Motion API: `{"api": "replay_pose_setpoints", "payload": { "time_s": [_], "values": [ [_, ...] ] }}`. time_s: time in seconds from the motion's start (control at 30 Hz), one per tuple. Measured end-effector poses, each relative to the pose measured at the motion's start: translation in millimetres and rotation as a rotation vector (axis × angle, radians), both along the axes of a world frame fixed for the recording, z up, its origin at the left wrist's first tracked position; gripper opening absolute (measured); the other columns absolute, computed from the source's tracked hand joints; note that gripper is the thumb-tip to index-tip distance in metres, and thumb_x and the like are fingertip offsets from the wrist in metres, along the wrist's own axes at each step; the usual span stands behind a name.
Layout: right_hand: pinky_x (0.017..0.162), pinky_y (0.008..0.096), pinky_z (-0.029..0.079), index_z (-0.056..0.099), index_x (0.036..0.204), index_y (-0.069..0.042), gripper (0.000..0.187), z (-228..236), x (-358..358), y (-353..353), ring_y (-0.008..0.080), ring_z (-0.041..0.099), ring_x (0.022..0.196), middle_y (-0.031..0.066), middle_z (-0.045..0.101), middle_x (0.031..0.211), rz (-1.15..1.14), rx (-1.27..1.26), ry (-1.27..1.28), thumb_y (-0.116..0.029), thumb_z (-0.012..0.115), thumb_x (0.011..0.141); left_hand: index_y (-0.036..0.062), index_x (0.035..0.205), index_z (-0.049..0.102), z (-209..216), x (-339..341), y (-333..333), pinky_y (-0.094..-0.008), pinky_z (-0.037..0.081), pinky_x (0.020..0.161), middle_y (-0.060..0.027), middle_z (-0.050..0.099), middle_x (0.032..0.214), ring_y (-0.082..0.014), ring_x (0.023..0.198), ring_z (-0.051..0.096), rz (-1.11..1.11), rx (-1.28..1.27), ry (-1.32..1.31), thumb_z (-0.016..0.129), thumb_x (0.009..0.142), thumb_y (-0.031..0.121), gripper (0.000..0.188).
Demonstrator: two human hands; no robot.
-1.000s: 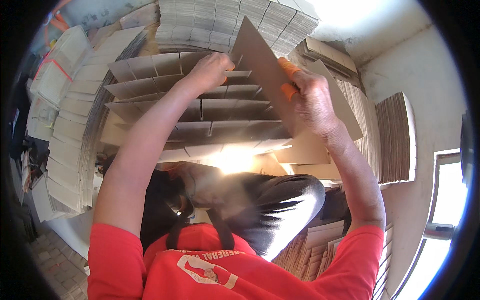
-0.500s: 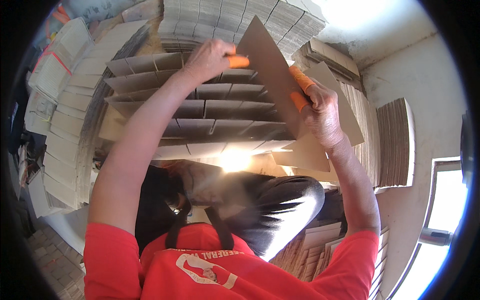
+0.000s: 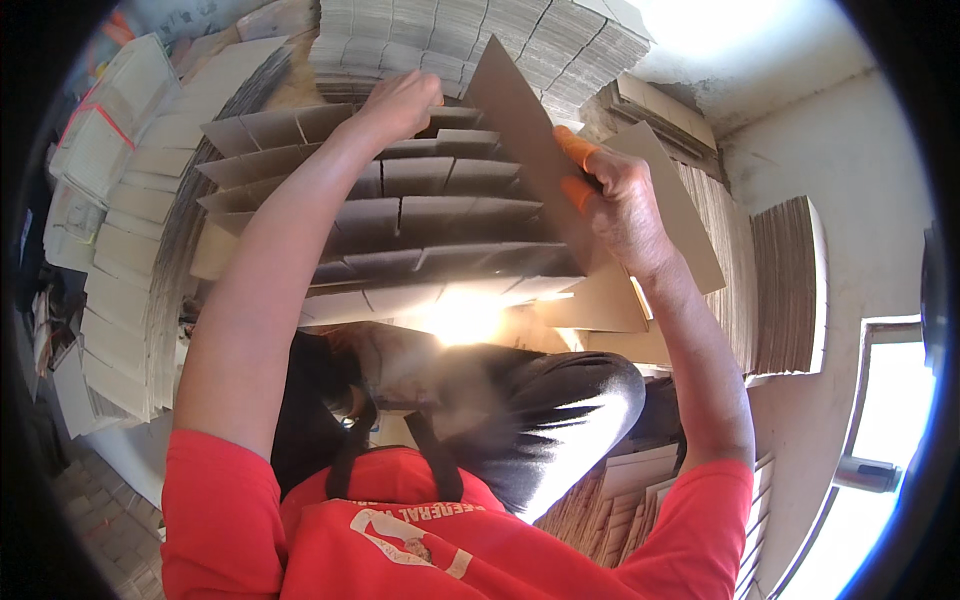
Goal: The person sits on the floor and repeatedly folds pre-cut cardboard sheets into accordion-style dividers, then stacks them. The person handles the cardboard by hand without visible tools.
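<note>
My right hand (image 3: 625,200), with orange covers on its thumb and finger, grips a brown cardboard sheet (image 3: 530,145) that stands tilted at the right end of the rows. In front of me several slotted cardboard strips (image 3: 465,216) stand on edge, one behind another. My left hand (image 3: 405,103) is closed at the far row, its fingers curled down and their tips out of sight, so what they hold is hidden. Beneath my right wrist lie more flat cardboard pieces (image 3: 595,300), and another sheet (image 3: 680,215) leans behind that hand.
Tall cardboard stacks stand at the back (image 3: 470,45), along the left (image 3: 160,210) and by the right wall (image 3: 785,285). More cardboard pieces (image 3: 635,480) lie beside my right leg. A white plastic crate (image 3: 115,120) sits at the far left. Bright light glares at the nearest strip.
My left hand has moved left, away from the cardboard sheet, and its orange finger covers have gone out of sight. My right hand and the sheet have shifted slightly left.
</note>
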State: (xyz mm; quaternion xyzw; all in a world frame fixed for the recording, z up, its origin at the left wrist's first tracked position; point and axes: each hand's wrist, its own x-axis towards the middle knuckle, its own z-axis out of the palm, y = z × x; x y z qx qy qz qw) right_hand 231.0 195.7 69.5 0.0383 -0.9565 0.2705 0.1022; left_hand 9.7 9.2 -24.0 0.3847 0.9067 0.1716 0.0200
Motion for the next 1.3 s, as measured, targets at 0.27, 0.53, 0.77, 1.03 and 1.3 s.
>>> {"api": "replay_pose_setpoints", "payload": {
  "time_s": [0.27,0.53,0.77,1.03,1.3],
  "values": [
    [0.092,0.0257,0.049,0.062,0.125,0.003,0.045,-1.8,7.9,1.0,0.0176,0.065,0.110,0.0168,0.066,0.125,0.027,-0.023,0.114,0.011,0.063,0.081,-0.0026,0.101,0.069,-2.1,6.7,-7.6,-0.0469,0.051,0.088,-0.0257,0.067,0.100,-0.0408,0.101,0.063,-0.005,0.065,0.066,0.065,0.076,-0.004,0.026],
    [0.090,0.0275,0.050,0.062,0.125,0.003,0.044,-0.7,8.2,-1.3,0.0174,0.066,0.106,0.0169,0.068,0.122,0.005,-0.046,0.143,0.008,0.065,0.081,-0.0017,0.098,0.069,1.5,9.9,-5.8,-0.0482,0.050,0.087,-0.0256,0.066,0.102,-0.0408,0.102,0.063,0.056,0.039,0.053,0.066,0.075,-0.003,0.023],
    [0.083,0.0309,0.052,0.061,0.126,0.002,0.044,-8.6,2.6,-4.0,0.0218,0.068,0.095,0.0160,0.071,0.108,-0.097,-0.145,-0.051,0.008,0.063,0.082,-0.0010,0.097,0.070,0.2,12.6,-9.1,-0.0484,0.051,0.087,-0.0247,0.067,0.100,-0.0413,0.102,0.063,0.014,0.058,0.069,0.069,0.073,-0.001,0.023],
    [0.080,0.0348,0.054,0.067,0.117,-0.004,0.031,-32.4,-10.1,4.7,0.0320,0.067,0.092,0.0161,0.069,0.105,-0.031,0.263,0.063,0.000,0.066,0.086,0.0047,0.118,0.064,11.4,15.8,-15.2,-0.0482,0.050,0.091,-0.0196,0.065,0.117,-0.0375,0.111,0.062,0.050,0.056,-0.031,0.062,0.079,-0.003,0.040],
    [0.099,0.0454,0.045,0.041,0.143,-0.004,0.070,-33.2,61.5,131.2,0.0330,0.050,0.124,0.0122,0.053,0.138,-0.785,0.857,-0.007,-0.032,0.070,0.087,-0.0045,0.140,0.041,37.1,49.9,15.9,-0.0447,0.040,0.107,-0.0227,0.045,0.143,-0.0326,0.134,0.042,-0.266,0.390,0.228,0.058,0.094,0.036,0.064]
  ]
}}
